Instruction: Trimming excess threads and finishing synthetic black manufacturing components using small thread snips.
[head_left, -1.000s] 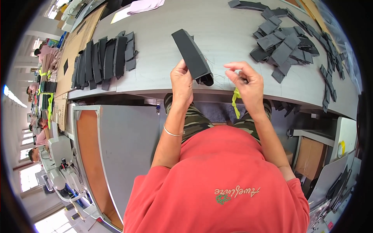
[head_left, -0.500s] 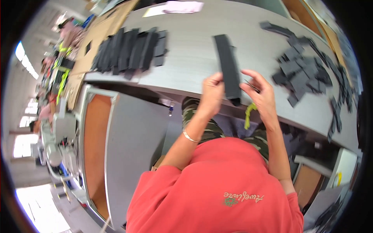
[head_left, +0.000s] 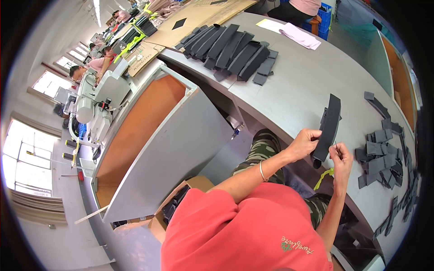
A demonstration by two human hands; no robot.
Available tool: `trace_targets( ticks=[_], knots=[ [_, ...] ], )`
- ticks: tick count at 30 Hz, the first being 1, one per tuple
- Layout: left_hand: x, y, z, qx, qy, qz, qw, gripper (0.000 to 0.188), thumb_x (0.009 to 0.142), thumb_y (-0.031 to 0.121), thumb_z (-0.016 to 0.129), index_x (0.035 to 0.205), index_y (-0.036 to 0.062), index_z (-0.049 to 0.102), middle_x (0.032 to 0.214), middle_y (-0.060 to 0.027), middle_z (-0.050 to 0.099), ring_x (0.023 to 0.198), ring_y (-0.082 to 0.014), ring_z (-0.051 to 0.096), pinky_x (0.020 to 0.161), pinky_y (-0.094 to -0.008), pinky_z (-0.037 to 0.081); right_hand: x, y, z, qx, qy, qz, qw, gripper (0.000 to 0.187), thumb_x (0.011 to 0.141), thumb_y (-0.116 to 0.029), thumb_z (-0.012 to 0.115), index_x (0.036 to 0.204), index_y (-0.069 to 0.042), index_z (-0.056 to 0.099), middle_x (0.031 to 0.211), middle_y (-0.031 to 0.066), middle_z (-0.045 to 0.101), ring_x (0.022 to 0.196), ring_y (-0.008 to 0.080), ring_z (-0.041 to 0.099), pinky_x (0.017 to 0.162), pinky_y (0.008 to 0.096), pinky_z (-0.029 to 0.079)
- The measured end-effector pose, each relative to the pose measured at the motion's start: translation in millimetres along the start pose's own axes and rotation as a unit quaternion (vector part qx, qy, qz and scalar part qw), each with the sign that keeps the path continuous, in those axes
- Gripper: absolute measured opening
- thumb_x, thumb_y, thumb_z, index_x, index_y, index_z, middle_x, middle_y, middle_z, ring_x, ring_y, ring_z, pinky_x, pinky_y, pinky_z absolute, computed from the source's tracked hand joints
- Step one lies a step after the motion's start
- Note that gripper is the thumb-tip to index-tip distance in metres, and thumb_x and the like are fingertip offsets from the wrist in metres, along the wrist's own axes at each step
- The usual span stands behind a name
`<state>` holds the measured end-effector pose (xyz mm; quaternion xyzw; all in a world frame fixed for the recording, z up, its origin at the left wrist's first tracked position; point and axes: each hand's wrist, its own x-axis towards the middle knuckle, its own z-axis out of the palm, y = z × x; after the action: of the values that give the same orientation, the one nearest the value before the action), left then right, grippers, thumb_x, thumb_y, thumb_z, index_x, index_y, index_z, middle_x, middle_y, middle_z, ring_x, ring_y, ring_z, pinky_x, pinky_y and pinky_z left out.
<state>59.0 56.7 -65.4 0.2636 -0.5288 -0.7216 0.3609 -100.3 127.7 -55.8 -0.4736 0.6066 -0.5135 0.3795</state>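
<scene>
My left hand (head_left: 304,145) is closed on the side of a black fabric strip (head_left: 330,124), thumb and fingers pinching it near its lower part. The strip stands tilted above the table's front edge, and its near end looks folded or rolled. My right hand (head_left: 342,162) is closed beside the strip's lower right edge. From its fingertips pokes the thin tip of a small dark tool, mostly hidden in the hand. A yellow-green ribbon (head_left: 322,179) dangles below, between my two hands; where it is fastened cannot be made out.
On the grey table (head_left: 289,81), a row of black strips (head_left: 230,47) lies at the far left. A loose heap of dark grey pieces (head_left: 382,158) lies at the right. Pink paper (head_left: 300,36) is at the back. A cardboard box (head_left: 199,183) stands below left. Other people work at far left.
The view has swung left, so table and hands appear further right. My right hand's fingers, earlier spread around the small tool, have closed against the strip's edge. The left hand keeps its hold.
</scene>
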Motion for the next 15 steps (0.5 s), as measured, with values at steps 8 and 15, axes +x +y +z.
trace_targets(
  ticks=[8,15],
  knots=[
    [7,-4,13,-0.026,-0.050,-0.021,0.998,0.014,0.090,0.003,0.050,0.095,0.0027,0.063,0.070,0.0064,0.052,0.057,-0.0008,0.040,0.047,-0.0194,0.031,-1,3,-14,0.157,0.032,0.038,0.986,0.012,0.091,-0.015,0.059,0.081,-0.009,0.055,0.067,-0.0061,0.044,0.054,0.0014,0.031,0.049,0.0189,0.024],
    [14,-10,8,-0.094,0.022,-0.059,0.994,0.012,0.091,0.004,0.049,0.090,0.0057,0.061,0.068,0.0075,0.051,0.056,-0.0003,0.039,0.046,-0.0195,0.029,-9,0,-13,0.139,0.018,-0.019,0.990,0.007,0.091,-0.013,0.057,0.095,-0.007,0.058,0.088,-0.0016,0.055,0.057,0.0014,0.034,0.052,0.0185,0.026]
  ],
)
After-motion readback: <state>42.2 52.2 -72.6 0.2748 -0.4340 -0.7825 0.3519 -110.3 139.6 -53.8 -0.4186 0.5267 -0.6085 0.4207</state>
